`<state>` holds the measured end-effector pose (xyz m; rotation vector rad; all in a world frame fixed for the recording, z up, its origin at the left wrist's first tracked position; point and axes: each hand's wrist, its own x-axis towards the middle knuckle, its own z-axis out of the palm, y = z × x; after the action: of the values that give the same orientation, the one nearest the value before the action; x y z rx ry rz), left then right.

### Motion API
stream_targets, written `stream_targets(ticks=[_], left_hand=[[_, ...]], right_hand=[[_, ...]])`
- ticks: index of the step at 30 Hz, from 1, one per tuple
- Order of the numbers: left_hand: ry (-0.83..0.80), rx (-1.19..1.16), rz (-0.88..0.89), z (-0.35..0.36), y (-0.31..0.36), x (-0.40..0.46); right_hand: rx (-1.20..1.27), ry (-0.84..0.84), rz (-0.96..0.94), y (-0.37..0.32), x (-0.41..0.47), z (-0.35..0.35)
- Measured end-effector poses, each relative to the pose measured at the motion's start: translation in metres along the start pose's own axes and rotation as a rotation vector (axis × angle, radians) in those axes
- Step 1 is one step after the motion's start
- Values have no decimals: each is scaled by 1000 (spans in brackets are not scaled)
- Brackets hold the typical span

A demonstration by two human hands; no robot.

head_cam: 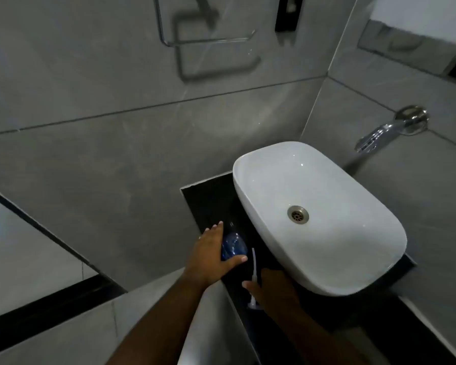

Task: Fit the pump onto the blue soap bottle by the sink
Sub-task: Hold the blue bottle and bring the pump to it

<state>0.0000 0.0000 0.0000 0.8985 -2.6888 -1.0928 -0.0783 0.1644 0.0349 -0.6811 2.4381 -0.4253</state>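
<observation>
One head view looks steeply down, close over the sink (319, 217) counter (208, 204).

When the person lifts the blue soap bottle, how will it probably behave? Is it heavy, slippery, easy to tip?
The blue soap bottle looks like clear plastic, so probably light; how full it is cannot be told. Its glossy rounded body may be slippery, though the left hand wraps it. On the narrow dark ledge beside the sink, a sideways push could tip it.

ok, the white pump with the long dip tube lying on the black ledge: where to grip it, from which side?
Grip the white plastic pump at its head and collar, the near end, from above and the right, where the right hand is. The thin tube points away toward the blue soap bottle in the left hand; it looks too slender and bendy to steer by.
</observation>
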Motion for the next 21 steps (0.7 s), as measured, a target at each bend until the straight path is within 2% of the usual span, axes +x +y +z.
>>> stream_targets(ticks=[3,6,8,13,17,21], left_hand=[[23,90,64,4,-5,8],[37,87,81,7,-7,9],[38,78,93,9,-9,8],[24,114,117,6,-10,9],[54,249,169,0,-10,12],[37,255,177,-2,-10,17]], right_hand=[[155,-51,102,3,6,16],[75,-11,113,8,9,25],[113,10,109,10,13,25],[139,158,32,1,17,15],[223,334,-121,-19,17,-5],[331,382,-150,-39,23,-42]])
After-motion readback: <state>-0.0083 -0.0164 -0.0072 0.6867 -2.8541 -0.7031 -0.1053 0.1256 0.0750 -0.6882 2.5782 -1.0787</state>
